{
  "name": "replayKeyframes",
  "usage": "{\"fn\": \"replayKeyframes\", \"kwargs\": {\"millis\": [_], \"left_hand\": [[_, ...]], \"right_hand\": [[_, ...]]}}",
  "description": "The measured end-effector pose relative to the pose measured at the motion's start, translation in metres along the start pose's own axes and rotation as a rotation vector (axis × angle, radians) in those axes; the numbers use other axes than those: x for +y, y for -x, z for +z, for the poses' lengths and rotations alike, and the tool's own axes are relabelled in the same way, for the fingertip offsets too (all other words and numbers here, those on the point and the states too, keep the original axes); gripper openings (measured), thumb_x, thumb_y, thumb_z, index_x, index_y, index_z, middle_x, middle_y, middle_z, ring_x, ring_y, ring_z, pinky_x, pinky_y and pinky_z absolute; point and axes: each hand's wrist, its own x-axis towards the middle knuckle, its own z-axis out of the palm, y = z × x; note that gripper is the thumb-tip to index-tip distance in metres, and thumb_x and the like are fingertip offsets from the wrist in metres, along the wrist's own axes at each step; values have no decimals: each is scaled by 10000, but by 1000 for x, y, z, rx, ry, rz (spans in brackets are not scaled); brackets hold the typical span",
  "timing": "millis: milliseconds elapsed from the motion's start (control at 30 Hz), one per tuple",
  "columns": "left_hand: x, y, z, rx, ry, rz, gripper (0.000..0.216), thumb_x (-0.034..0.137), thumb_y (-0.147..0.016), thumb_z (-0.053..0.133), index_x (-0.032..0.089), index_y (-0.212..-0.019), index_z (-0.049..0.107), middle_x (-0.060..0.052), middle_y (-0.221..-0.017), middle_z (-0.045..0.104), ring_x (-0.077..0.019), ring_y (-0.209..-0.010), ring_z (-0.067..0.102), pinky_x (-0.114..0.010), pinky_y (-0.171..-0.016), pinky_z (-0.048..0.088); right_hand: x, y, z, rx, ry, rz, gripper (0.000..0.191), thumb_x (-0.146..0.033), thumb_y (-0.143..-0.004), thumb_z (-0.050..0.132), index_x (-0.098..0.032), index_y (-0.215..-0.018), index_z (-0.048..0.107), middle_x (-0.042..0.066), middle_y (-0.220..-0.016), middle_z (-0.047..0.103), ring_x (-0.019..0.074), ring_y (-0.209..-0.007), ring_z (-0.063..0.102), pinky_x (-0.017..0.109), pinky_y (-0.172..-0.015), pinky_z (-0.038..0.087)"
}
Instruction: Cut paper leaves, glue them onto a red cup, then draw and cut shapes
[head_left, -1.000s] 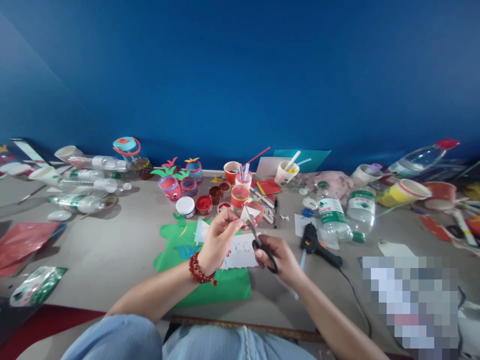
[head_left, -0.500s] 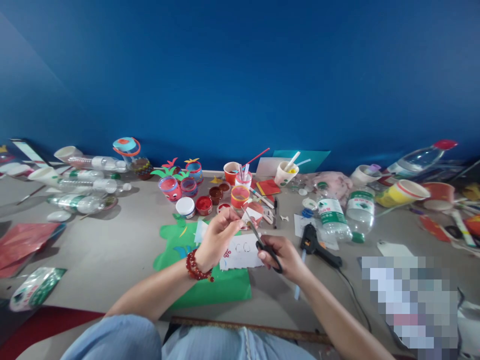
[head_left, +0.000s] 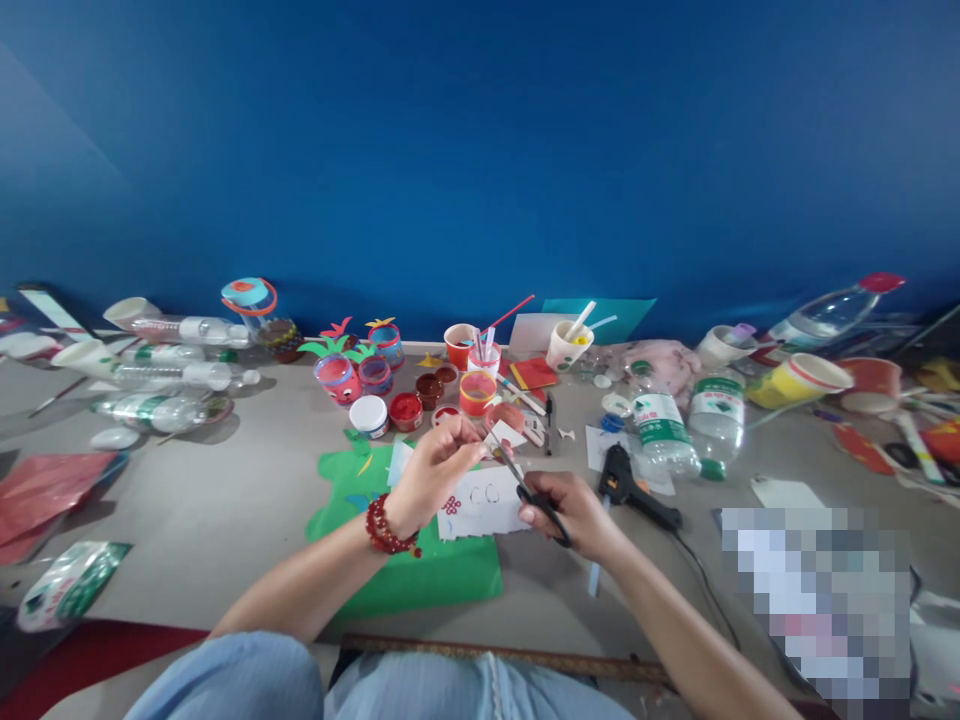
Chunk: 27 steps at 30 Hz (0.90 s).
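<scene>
My left hand [head_left: 435,470], with a red bead bracelet on the wrist, pinches a small white paper piece [head_left: 501,434] above the table. My right hand [head_left: 571,510] grips black-handled scissors [head_left: 529,488], whose blades point up-left and meet the paper piece. Under both hands lies a white paper sheet [head_left: 484,500] with drawn circles and a red mark, on top of a green paper sheet [head_left: 409,540].
A black glue gun [head_left: 634,488] lies right of my right hand, its cord running toward me. Paint pots and cups [head_left: 420,395] stand behind the hands. Plastic bottles lie at the left [head_left: 161,375] and right [head_left: 660,430]. Red paper [head_left: 41,485] is at far left.
Both hands drifted slightly right and toward me with the paper piece and scissors. The scissor handles moved lower.
</scene>
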Motion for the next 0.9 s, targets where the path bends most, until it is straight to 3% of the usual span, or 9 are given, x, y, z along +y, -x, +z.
{"fn": "replayKeyframes", "kwargs": {"millis": [367, 900], "left_hand": [[-1, 0, 1, -9, -1, -15, 135, 253, -795, 599, 176, -725, 512, 29, -688, 540, -100, -625, 468, -210, -589, 368], [1, -3, -4, -65, -112, -55, 116, 258, -784, 579, 163, -747, 523, 38, -661, 478, -87, -594, 389, -206, -549, 314]], "right_hand": [[0, 3, 2, 19, 13, -34, 598, -749, -769, 545, -214, -578, 358, -58, -499, 330, 92, -466, 320, 223, -448, 215], [4, 4, -2, 44, 142, -59, 617, -753, -763, 544, -206, -573, 331, -68, -545, 254, 89, -514, 241, 226, -464, 182]]}}
